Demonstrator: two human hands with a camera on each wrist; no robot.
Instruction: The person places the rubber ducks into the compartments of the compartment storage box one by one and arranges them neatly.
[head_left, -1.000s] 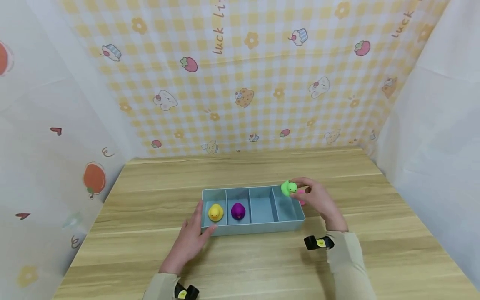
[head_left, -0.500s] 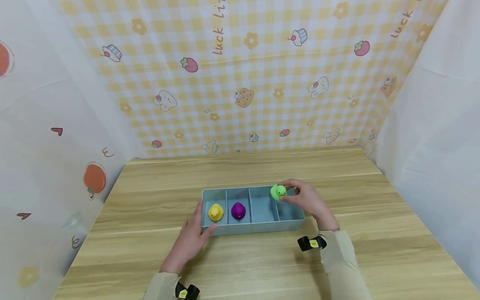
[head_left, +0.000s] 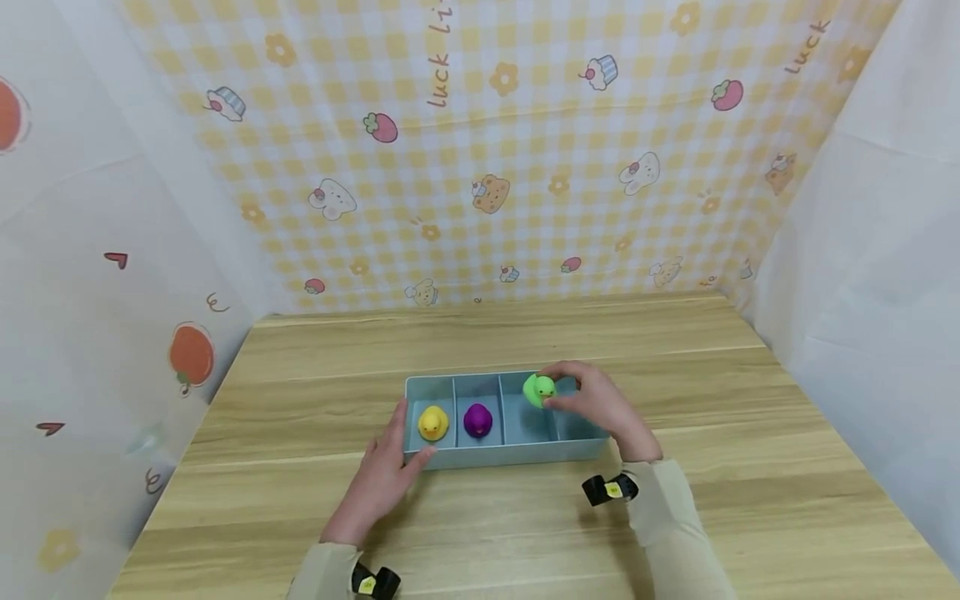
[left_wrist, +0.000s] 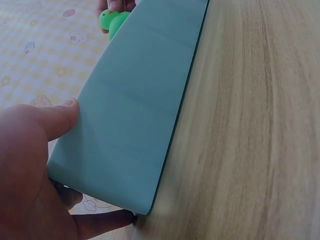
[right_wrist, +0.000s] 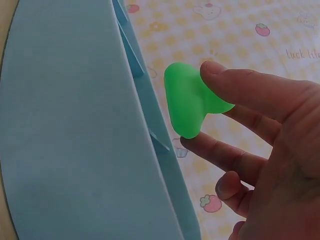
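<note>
A blue tray (head_left: pixel 525 455) with four compartments lies on the table. My left hand (head_left: pixel 381 475) grips its left end, thumb on the front wall (left_wrist: pixel 120 120) and fingers around the end wall. Thumb and fingers of my right hand (head_left: pixel 600 404) pinch a green toy duck (head_left: pixel 539 390) over the back part of the third compartment from the left. In the right wrist view the duck (right_wrist: pixel 185 100) is above the tray's edge, apart from it. A yellow duck (head_left: pixel 432 423) sits in the leftmost compartment, a purple duck (head_left: pixel 477 421) in the second.
The wooden table (head_left: pixel 495 533) extends around the tray. A patterned cloth (head_left: pixel 480 150) stands behind it, and white sheets close off the left and right sides.
My right hand has moved left with the green duck, from the rightmost compartment's back edge to over the third. A pink thing beside that hand has gone from sight. My left hand has stayed in place.
</note>
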